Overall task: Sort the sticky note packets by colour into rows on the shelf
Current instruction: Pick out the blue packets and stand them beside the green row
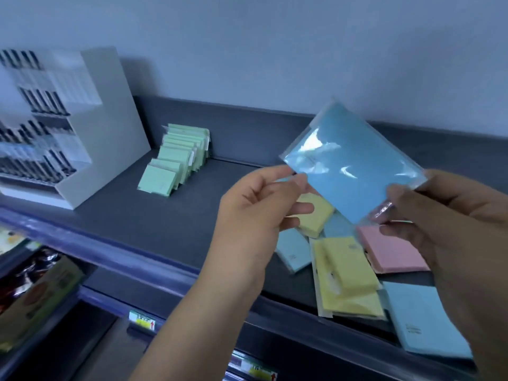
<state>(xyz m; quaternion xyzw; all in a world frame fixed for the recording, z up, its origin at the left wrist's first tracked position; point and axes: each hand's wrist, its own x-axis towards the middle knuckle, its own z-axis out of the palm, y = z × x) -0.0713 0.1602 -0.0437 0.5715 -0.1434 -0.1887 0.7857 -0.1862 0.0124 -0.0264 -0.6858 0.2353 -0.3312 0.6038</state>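
I hold a blue sticky note packet [354, 163] in clear wrap above the grey shelf [170, 221]. My left hand [258, 213] pinches its lower left edge. My right hand [439, 215] pinches its lower right corner. Below the hands lies a loose pile: yellow packets [346, 273], a pink packet [390, 251] and light blue packets [423, 320]. A row of green packets [176, 158] leans back against the shelf's rear wall at the left.
A white tiered display stand [82, 127] with dark pens fills the shelf's left end. The shelf's purple front rail [110, 257] carries price tags [141, 323]. Packaged goods [35, 292] sit on the lower shelf at the left.
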